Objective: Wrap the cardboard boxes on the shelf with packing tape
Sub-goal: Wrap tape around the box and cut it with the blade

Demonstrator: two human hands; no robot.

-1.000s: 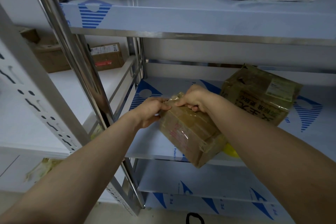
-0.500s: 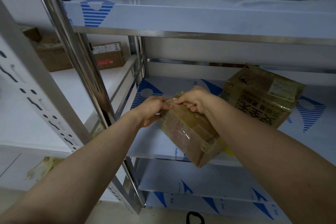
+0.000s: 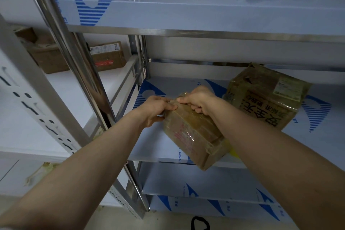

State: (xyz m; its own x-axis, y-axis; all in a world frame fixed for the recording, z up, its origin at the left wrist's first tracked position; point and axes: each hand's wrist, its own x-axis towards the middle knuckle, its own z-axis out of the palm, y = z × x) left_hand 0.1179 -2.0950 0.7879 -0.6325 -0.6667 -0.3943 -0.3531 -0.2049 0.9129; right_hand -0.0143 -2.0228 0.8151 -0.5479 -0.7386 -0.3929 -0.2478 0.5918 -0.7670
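The middle shelf [image 3: 153,147] of the steel rack takes up most of the view, its board covered in blue-printed protective film. At about two o'clock from centre the larger cardboard box [image 3: 265,99] sits askew on it, glossy with tape. At the centre is the smaller box [image 3: 190,136], tilted, with its near corner jutting past the shelf's front lip toward six o'clock.

The left hand [image 3: 155,108] grips the smaller box's far corner from nine o'clock, thumb laid on top. The right hand [image 3: 197,101] curls over the top edge from one o'clock, thumb and forefinger seemingly pinching a crumpled tape end [image 3: 183,96] (too small to be sure).

The smaller box is probably light. Its card looks firm at the corners but dented on the faces, and the taped skin is likely slick. It is best held by the edges and corners, not the shiny faces.
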